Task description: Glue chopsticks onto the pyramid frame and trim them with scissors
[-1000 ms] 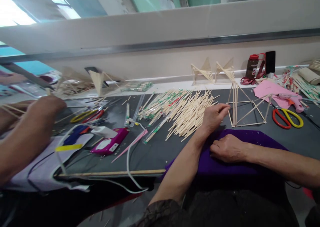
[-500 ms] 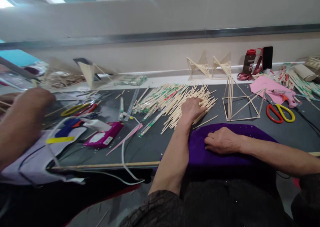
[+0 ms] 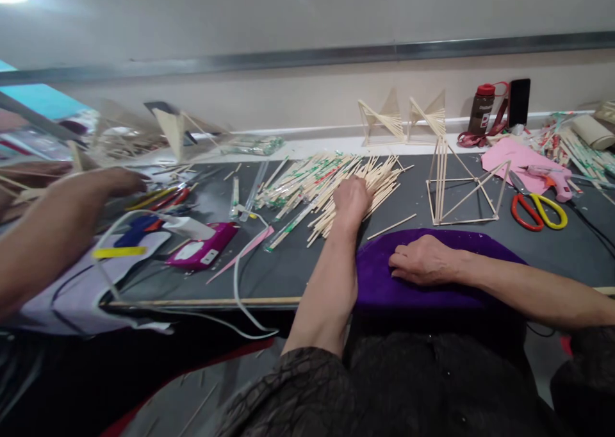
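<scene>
My left hand (image 3: 353, 200) is on the pile of bare wooden sticks (image 3: 384, 184), its fingers curled down among them; the fingertips are hidden. Resting on the purple cloth (image 3: 379, 264) at the table's front edge, my right hand (image 3: 423, 259) has its fingers curled in, and what they hold, if anything, is hidden. One loose stick (image 3: 391, 226) lies between the pile and the cloth. Beyond my right hand stands a frame of glued sticks (image 3: 464, 200), touched by neither hand. Paper-wrapped sticks (image 3: 307, 177) lie left of the pile.
At the left, another person's hand (image 3: 110, 184) reaches over scissors. A magenta power box (image 3: 204, 248) and white cable lie nearby. To the right are red-yellow scissors (image 3: 538, 211), a pink glue gun (image 3: 557, 179) and a bottle (image 3: 482, 110). Two stick models (image 3: 382, 123) stand behind.
My left hand has moved left over the sticks, and its spread fingers have curled in. My right hand stays on the cloth. The other person's hand has moved right.
</scene>
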Demonstrator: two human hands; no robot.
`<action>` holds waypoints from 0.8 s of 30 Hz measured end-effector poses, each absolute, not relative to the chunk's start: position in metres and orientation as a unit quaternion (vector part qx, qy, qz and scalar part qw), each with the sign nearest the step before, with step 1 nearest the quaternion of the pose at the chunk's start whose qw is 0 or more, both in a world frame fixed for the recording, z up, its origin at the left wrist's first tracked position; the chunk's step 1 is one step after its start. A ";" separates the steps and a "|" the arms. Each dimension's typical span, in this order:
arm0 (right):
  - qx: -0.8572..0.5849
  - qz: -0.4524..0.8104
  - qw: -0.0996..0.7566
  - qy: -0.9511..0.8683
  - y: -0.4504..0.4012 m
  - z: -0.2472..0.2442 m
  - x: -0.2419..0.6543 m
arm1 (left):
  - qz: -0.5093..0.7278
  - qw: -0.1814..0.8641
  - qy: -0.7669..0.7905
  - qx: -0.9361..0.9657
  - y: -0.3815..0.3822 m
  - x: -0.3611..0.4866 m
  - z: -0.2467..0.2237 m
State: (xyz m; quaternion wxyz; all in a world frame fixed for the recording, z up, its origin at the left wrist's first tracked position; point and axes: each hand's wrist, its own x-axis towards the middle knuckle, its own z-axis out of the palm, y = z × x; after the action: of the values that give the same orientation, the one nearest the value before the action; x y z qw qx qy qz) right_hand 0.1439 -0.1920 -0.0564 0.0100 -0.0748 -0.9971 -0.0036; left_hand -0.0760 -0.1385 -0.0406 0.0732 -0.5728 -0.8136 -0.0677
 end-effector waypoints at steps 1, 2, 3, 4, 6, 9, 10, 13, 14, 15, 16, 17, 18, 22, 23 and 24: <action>-0.074 -0.004 0.010 -0.997 -0.192 -0.056 0.144 | -0.068 0.075 -0.822 -0.560 -0.138 -0.079 -0.039; -0.074 -0.005 0.010 -0.997 -0.192 -0.056 0.144 | -0.070 0.080 -0.830 -0.548 -0.138 -0.082 -0.038; -0.074 -0.006 0.010 -0.997 -0.192 -0.056 0.144 | -0.073 0.085 -0.835 -0.539 -0.138 -0.084 -0.037; -0.073 -0.006 0.010 -0.997 -0.192 -0.056 0.144 | -0.076 0.090 -0.838 -0.533 -0.138 -0.086 -0.036; -0.073 -0.007 0.011 -0.997 -0.192 -0.056 0.145 | -0.084 0.102 -0.840 -0.526 -0.137 -0.088 -0.034; -0.071 -0.009 0.018 -0.997 -0.192 -0.057 0.145 | -0.098 0.111 -0.841 -0.521 -0.137 -0.088 -0.032; -0.070 -0.009 0.020 -0.997 -0.192 -0.057 0.146 | -0.105 0.110 -0.841 -0.518 -0.138 -0.087 -0.030; -0.070 -0.009 0.020 -0.997 -0.192 -0.058 0.146 | -0.129 0.095 -0.847 -0.507 -0.139 -0.086 -0.027; -0.072 -0.009 0.021 -0.997 -0.192 -0.059 0.146 | -0.137 0.092 -0.848 -0.503 -0.140 -0.085 -0.025; -0.075 -0.010 0.021 -0.997 -0.192 -0.059 0.146 | -0.145 0.089 -0.849 -0.500 -0.140 -0.085 -0.025; -0.078 -0.010 0.022 -0.997 -0.191 -0.060 0.146 | -0.154 0.087 -0.848 -0.499 -0.140 -0.084 -0.024; -0.082 -0.011 0.023 -0.996 -0.191 -0.061 0.146 | -0.164 0.082 -0.846 -0.501 -0.139 -0.084 -0.024; -0.085 -0.011 0.024 -0.996 -0.191 -0.062 0.146 | -0.176 0.072 -0.844 -0.502 -0.138 -0.085 -0.025; -0.087 -0.008 0.033 -0.996 -0.190 -0.065 0.147 | -0.300 -0.002 -0.810 -0.503 -0.132 -0.091 -0.029; -0.088 -0.007 0.035 -0.995 -0.190 -0.065 0.147 | -0.368 -0.035 -0.784 -0.499 -0.131 -0.094 -0.029; -0.088 -0.006 0.037 -0.995 -0.190 -0.065 0.147 | -0.449 -0.074 -0.746 -0.487 -0.129 -0.096 -0.029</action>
State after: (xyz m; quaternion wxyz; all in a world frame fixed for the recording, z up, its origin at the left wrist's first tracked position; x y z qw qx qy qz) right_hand 0.1474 -0.1903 -0.0655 0.0366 -0.0883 -0.9954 -0.0058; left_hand -0.0962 -0.1293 -0.0293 -0.0740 -0.4873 -0.7456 -0.4485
